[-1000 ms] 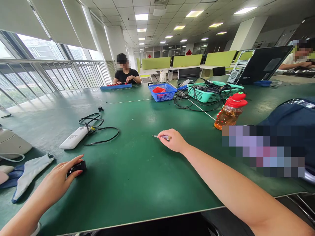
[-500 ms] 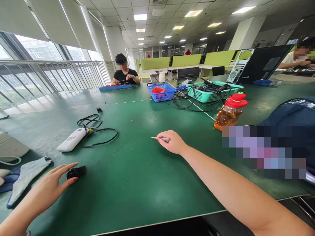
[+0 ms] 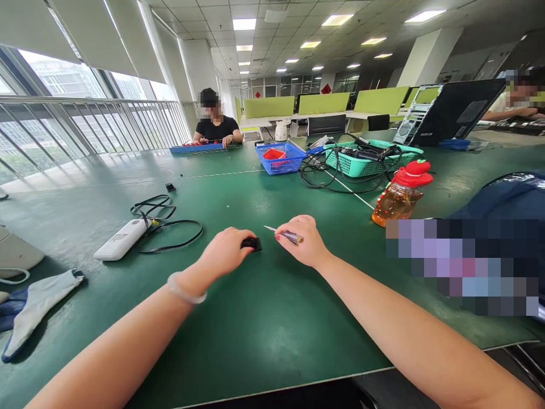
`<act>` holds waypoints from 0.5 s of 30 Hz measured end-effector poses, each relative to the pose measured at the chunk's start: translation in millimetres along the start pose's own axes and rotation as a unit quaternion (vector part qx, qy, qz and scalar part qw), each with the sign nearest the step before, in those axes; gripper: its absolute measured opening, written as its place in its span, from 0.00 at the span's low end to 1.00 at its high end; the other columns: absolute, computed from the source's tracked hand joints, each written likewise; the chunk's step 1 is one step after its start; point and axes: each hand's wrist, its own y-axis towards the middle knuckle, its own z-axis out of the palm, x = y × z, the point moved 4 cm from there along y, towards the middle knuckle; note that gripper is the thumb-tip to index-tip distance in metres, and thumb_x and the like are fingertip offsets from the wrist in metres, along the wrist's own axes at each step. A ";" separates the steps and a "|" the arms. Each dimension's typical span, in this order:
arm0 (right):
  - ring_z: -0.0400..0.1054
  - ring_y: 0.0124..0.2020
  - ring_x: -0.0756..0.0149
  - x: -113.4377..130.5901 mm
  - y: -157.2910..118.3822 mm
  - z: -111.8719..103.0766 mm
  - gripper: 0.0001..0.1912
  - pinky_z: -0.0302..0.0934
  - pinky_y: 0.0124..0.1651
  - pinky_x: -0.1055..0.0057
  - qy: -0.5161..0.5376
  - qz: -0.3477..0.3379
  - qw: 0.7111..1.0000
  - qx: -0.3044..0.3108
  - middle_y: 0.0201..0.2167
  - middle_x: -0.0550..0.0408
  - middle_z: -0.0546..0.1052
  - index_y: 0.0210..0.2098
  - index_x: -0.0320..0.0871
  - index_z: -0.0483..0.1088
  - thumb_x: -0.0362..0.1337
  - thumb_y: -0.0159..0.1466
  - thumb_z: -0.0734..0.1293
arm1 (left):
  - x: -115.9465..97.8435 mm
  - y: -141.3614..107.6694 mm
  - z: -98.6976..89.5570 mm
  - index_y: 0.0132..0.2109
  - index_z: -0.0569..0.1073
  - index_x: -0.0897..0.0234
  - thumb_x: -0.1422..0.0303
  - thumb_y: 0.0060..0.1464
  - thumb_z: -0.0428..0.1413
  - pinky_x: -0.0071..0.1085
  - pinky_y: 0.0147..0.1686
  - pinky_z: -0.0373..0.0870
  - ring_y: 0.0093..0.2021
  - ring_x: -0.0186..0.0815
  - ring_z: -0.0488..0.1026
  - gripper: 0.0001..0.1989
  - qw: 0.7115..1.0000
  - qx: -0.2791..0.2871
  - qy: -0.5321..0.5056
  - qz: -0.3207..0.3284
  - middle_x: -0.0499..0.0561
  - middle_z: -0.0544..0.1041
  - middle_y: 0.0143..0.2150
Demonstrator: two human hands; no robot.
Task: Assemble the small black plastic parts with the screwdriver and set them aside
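Note:
My left hand point(image 3: 227, 250), with a pale bracelet at the wrist, grips a small black block-like part point(image 3: 251, 244) just above or on the green tabletop point(image 3: 255, 318). Its exact kind is too small to make out. My right hand point(image 3: 303, 240) is closed round a small screwdriver point(image 3: 292, 236) with a brownish handle. The thin metal tip points left toward the black part, with a short gap between them. Both hands are near the middle of the table.
On the left lie a white power bank point(image 3: 123, 240), a black cord point(image 3: 183, 248) and a glove point(image 3: 42, 301). Beyond are a blue basket point(image 3: 283, 165) and a green basket point(image 3: 355, 166) of cables. A red-capped bottle point(image 3: 398, 201) stands right. A person point(image 3: 217, 128) sits at the far end.
My left hand has taken hold of the black part at the left and carried it right to the middle. My right hand has shifted slightly, still holding the screwdriver.

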 end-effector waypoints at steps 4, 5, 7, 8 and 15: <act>0.67 0.36 0.62 0.2 -0.2 -10.7 0.13 0.51 0.55 0.58 -0.020 -0.003 1.000 -0.024 0.25 0.57 0.76 0.26 0.48 0.72 0.44 0.65 0.64 | -9.6 41.3 30.2 0.51 0.76 0.58 0.64 0.58 0.54 0.40 0.49 0.70 0.48 0.46 0.74 0.15 1.000 -0.013 -0.002 -0.017 0.57 0.80 0.44; 0.67 0.35 0.62 0.9 -0.4 -12.3 0.15 0.51 0.55 0.58 -0.013 -0.011 1.000 -0.023 0.24 0.57 0.74 0.25 0.47 0.72 0.44 0.65 0.63 | -8.7 46.5 35.1 0.52 0.75 0.58 0.63 0.58 0.54 0.40 0.49 0.70 0.49 0.47 0.74 0.16 1.000 -0.020 -0.012 -0.021 0.57 0.80 0.45; 0.67 0.34 0.62 3.0 -0.9 -13.4 0.18 0.50 0.56 0.58 0.006 -0.028 1.000 -0.013 0.22 0.57 0.72 0.23 0.48 0.71 0.45 0.66 0.61 | -4.7 51.7 42.2 0.56 0.73 0.59 0.62 0.58 0.54 0.41 0.51 0.70 0.50 0.46 0.73 0.19 0.998 -0.038 -0.042 -0.017 0.58 0.79 0.47; 0.66 0.34 0.62 4.2 -1.1 -12.9 0.18 0.50 0.57 0.57 0.014 -0.035 0.999 -0.007 0.21 0.57 0.72 0.23 0.48 0.71 0.46 0.66 0.60 | -2.3 52.4 44.9 0.58 0.71 0.59 0.61 0.58 0.55 0.41 0.52 0.69 0.52 0.46 0.72 0.21 0.997 -0.045 -0.060 -0.011 0.58 0.79 0.48; 0.66 0.34 0.63 10.9 -2.3 -0.8 0.16 0.46 0.59 0.54 -0.023 -0.075 0.997 0.027 0.21 0.58 0.73 0.23 0.48 0.71 0.44 0.65 0.62 | 10.5 50.1 53.2 0.58 0.71 0.60 0.63 0.56 0.58 0.40 0.55 0.68 0.53 0.44 0.72 0.22 0.989 -0.056 -0.139 -0.012 0.55 0.79 0.52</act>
